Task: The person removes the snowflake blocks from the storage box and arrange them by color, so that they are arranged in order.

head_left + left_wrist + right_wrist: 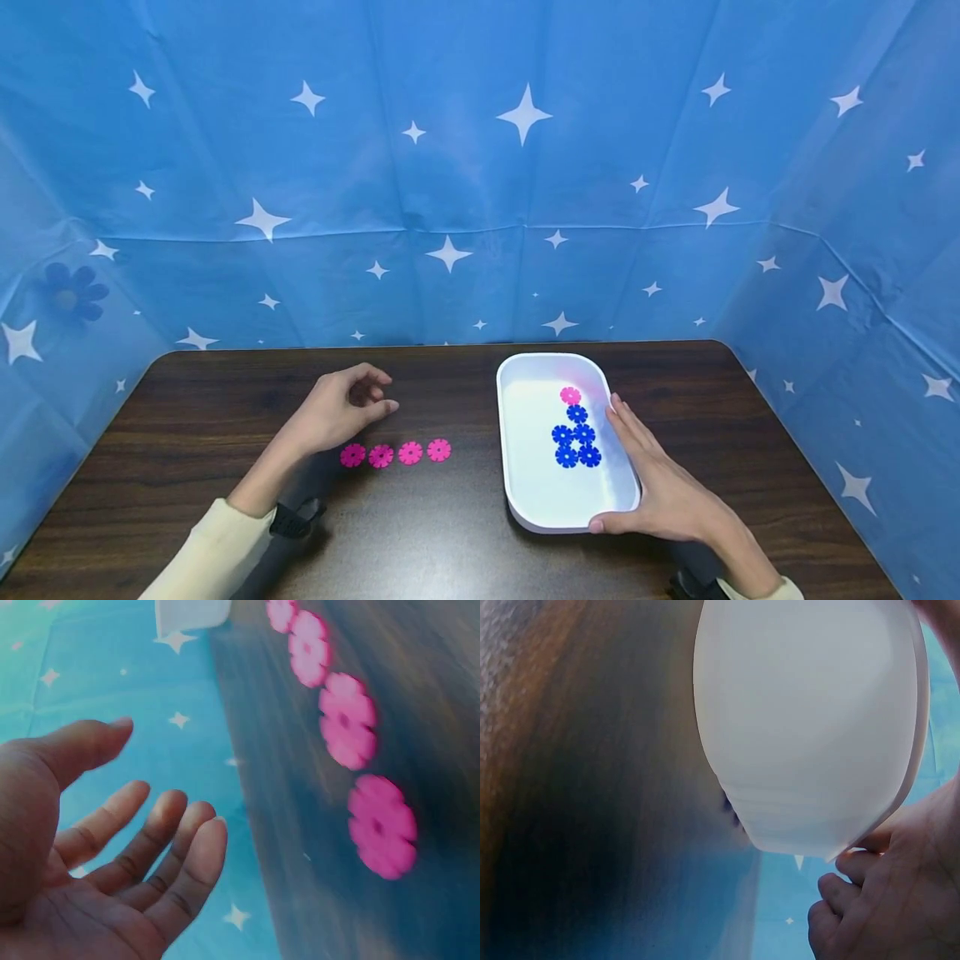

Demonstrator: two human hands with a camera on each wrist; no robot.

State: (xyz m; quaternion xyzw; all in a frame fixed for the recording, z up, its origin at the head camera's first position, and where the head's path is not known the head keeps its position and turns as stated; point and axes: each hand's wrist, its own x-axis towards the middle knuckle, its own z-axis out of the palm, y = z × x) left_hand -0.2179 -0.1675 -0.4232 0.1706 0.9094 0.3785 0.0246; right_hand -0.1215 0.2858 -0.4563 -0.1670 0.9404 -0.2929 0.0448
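Observation:
My left hand (341, 408) hovers over the table at left with loosely bent fingers and nothing held. Just nearer than it, several pink flower-shaped discs (410, 453) lie in a row; they also show beside the hand in the left wrist view. Right of them stands a white tray (536, 492). My right hand (667, 487) holds its right side, thumb on the near corner and fingers along the right rim. Inside the tray, several blue flower-shaped discs (590, 456) form a cluster, with one pink flower-shaped disc (570, 396) at the far end.
The dark wooden table (435, 533) reaches back to a blue curtain (465, 183) with white stars, which also rises along both sides. A black wrist strap (296, 518) sits on the left forearm, and another black strap (693, 585) on the right.

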